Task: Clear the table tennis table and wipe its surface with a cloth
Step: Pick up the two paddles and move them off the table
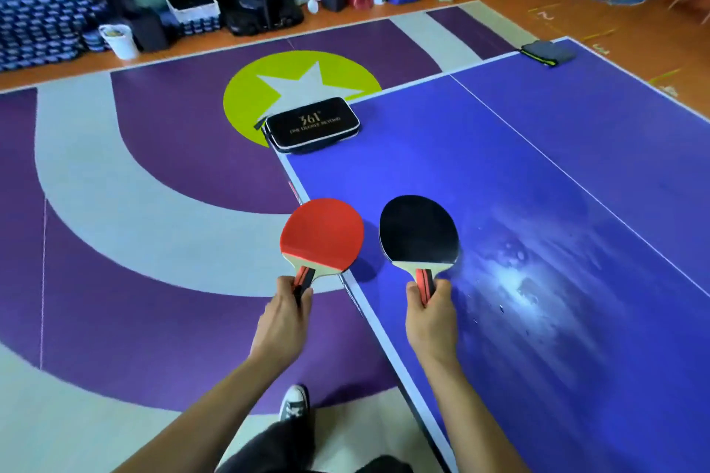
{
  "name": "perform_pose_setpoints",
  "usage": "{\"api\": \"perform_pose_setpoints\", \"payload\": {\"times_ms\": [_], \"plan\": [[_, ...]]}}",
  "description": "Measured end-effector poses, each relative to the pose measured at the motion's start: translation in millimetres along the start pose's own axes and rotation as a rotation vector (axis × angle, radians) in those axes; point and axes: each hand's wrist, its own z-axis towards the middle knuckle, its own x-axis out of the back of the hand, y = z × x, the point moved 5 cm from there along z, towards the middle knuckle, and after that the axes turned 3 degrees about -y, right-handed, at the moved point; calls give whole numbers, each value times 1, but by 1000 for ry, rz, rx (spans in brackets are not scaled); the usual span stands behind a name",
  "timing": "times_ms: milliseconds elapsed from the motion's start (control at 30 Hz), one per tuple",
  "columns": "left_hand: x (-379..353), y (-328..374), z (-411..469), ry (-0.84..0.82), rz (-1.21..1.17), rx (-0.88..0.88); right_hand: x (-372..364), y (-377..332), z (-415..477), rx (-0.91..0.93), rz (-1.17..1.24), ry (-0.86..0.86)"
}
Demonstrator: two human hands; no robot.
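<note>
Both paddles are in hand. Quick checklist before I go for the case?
1. Grip of left hand on red paddle handle: ok.
2. Grip of right hand on black paddle handle: ok.
3. Is the case open for paddles: not ok, its lid lies flat; it sits on the table corner ahead.
4. Free hand to open it: not ok, both full.
5. Is the cloth located: ok, at the far corner.
6. Surface wiped: not ok, smears and droplets show.
</note>
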Motion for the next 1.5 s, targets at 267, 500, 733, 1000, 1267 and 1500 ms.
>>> {"api": "perform_pose_setpoints", "payload": {"times_ms": [267,500,733,1000,1267,1500], "plan": [[64,-29,94,-30,-2,-16,-77,-73,37,4,-28,-27],[96,-24,206,-64,99,-44,-135,-121,122,-34,-20,-15],[131,-3,328,-102,185,-72,-182,-172,211,-72,-17,-11],[139,22,443,-219,264,-197,-192,-199,259,-148,-10,59],[127,35,547,-408,398,-430,-235,-219,261,-401,85,305],[118,30,595,-657,440,-526,-310,-256,239,-616,112,435]]}}
